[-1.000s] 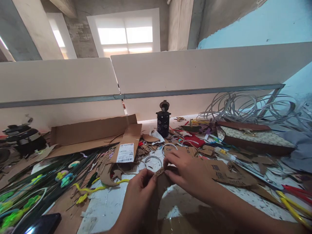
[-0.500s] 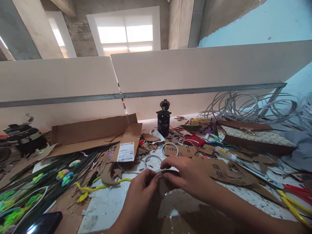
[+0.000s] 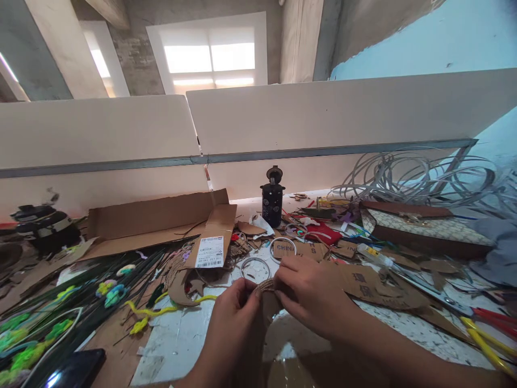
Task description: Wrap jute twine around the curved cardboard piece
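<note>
Low in the middle, both hands meet at a curved brown cardboard piece [image 3: 270,306] with a ridged, twine-like edge along its top. My left hand [image 3: 232,315] pinches that edge between thumb and fingertips. From the other side, my right hand [image 3: 311,293] has its fingers closed on the same edge; its fingertips are partly hidden. Just beyond the fingers lies a thin metallic ring [image 3: 255,259], and a whiter ring [image 3: 296,249] rests on printed cardboard behind it. The lower part of the held piece is in shadow.
An open cardboard box [image 3: 153,221] with a label stands at left. A black bottle [image 3: 272,203] with its lid up is at the back. Scissors [image 3: 452,304], a handbag [image 3: 424,231] and coiled tubing [image 3: 388,172] lie right. A phone [image 3: 76,369] sits front left, near yellow yarn [image 3: 155,311].
My right fingers have drawn in and slid slightly right along the edge, uncovering more of its ridged surface. My left hand keeps its pinch. The view has shifted a little.
</note>
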### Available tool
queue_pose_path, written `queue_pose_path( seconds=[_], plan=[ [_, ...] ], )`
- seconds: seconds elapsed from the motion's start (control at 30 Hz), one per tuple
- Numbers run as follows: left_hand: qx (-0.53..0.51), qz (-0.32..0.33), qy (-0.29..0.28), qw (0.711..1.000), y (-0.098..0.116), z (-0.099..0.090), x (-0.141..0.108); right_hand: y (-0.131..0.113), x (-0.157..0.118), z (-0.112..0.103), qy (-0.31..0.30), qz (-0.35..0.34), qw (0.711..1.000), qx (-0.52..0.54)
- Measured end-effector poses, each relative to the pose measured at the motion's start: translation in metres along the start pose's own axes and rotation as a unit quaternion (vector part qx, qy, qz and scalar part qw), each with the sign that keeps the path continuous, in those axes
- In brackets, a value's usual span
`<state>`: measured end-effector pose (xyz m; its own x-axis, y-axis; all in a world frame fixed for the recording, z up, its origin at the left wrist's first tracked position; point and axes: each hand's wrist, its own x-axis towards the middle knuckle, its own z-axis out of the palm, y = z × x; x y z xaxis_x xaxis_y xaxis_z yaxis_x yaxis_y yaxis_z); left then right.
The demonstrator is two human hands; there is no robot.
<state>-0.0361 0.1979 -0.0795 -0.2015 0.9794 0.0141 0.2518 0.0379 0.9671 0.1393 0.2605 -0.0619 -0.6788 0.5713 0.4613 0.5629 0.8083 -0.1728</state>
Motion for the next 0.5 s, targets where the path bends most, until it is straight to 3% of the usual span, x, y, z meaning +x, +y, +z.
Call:
queue_pose_path(
  seconds=[0.2, 0.5],
  plan=[
    [0.007, 0.005, -0.001, 1.0, 0.0005, -0.0001, -0.0007, 0.001, 0.0014, -0.0054, 0.026, -0.003, 1.0, 0.001],
    [0.007, 0.004, -0.009, 1.0, -0.0041, 0.0018, -0.0027, -0.0029, -0.0005, 0.0001, 0.001, -0.01, 1.0, -0.027]
  ],
)
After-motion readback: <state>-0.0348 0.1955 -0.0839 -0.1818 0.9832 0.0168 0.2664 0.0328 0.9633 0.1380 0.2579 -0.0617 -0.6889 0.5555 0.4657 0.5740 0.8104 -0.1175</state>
